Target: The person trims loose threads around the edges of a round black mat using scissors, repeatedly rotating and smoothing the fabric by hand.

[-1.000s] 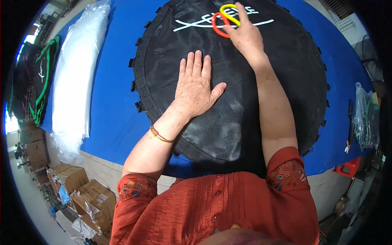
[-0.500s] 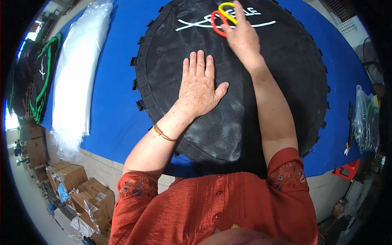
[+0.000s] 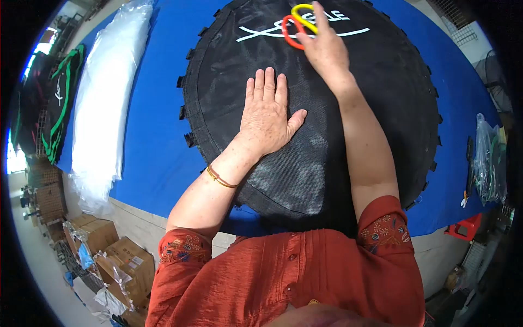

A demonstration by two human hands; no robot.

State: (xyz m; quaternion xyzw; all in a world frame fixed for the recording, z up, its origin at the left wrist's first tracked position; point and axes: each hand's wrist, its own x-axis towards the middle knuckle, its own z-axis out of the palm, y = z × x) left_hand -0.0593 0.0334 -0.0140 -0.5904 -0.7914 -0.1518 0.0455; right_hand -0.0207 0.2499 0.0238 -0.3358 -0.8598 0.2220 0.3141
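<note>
Tabletop [image 3: 152, 158] in bright blue is spread beneath the work, with a long pile of clear plastic [image 3: 106, 103] laid along its left side and bagged goods [image 3: 487, 158] set near its right edge. Beyond the left edge, dark bundles trimmed in green [image 3: 57, 109] are seen; cardboard boxes [image 3: 128, 261] are stood on the pale floor at lower left, and a red stool [image 3: 464, 226] is partly hidden by the table at lower right.

A round black mesh sheet [image 3: 310, 101] is laid flat over the middle of the table, its rim lined with short black tabs [image 3: 188, 140]. Being near round, it is given no clear long axis; its white lettering [image 3: 339, 16] and the curved line beneath are run from left to right across the far part.

The left hand [image 3: 265, 117] is pressed palm down on the mesh, fingers straight and pointed away from the body, thumb spread, nothing grasped. Over the lettering, a red loop [image 3: 285, 34] and a yellow loop [image 3: 302, 7] are held by the right hand [image 3: 330, 54], thumb at the red, forefinger extended by the yellow; the other fingers are hidden. The pair is slanted from near left to far right; which way any further part is pointed cannot be told.
</note>
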